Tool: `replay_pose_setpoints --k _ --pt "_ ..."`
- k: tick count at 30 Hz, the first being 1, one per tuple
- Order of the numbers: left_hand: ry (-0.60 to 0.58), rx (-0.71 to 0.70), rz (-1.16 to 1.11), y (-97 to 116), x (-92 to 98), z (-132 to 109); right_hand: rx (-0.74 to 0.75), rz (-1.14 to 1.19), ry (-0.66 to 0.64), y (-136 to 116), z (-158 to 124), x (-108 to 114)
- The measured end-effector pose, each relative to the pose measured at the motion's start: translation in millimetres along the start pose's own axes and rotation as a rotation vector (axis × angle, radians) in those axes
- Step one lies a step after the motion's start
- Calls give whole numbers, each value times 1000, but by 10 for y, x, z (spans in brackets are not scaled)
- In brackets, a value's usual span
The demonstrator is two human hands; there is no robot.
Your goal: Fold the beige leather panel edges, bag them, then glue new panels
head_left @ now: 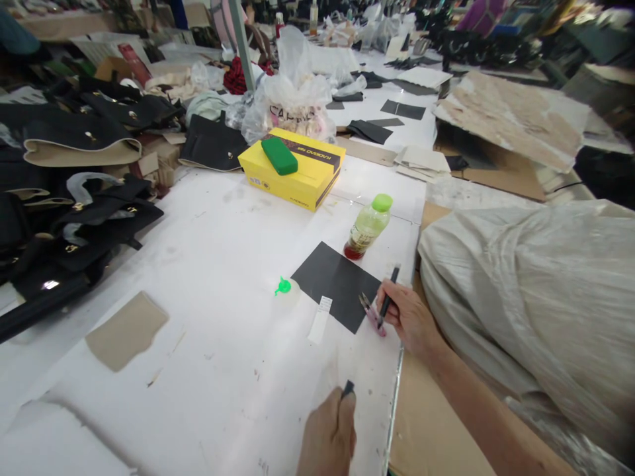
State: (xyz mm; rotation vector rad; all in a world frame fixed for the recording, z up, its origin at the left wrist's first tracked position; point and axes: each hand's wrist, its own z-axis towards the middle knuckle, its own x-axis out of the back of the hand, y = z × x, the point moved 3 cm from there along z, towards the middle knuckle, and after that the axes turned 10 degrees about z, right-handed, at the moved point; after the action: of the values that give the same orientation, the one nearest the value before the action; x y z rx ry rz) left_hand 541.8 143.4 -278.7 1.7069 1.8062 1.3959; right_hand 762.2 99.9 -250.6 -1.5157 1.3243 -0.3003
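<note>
My right hand [409,317] is closed around a slim black pen [388,297], tilted over the right edge of a black rectangular sheet [342,281]. Just beside the pen, pink-handled thread snips [376,320] lie with their points on the sheet; whether my fingers touch them is unclear. Nearer to me, my left hand [327,433] is closed on a small black piece [348,389], only its end showing. A white printed paper strip [320,320] overlaps the sheet's near edge. A bottle with a green cap [367,228] stands at the sheet's far corner.
A yellow box [292,175] carries a green case [279,156]. Black bags [84,218] are heaped at left. A bright green small piece [283,285] and a beige scrap [127,329] lie on the white table [213,396]. Plastic-wrapped bulk [536,284] borders the right side.
</note>
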Motion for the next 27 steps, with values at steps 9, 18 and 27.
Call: replay_pose_setpoints --k 9,18,27 --pt "418 -625 924 -237 152 605 5 -19 -92 534 -75 -97" --pt "622 -500 917 -306 -129 159 189 -235 -185 1124 -235 -187" --pt "594 -647 851 -610 -106 151 371 -644 -245 1254 -398 -78"
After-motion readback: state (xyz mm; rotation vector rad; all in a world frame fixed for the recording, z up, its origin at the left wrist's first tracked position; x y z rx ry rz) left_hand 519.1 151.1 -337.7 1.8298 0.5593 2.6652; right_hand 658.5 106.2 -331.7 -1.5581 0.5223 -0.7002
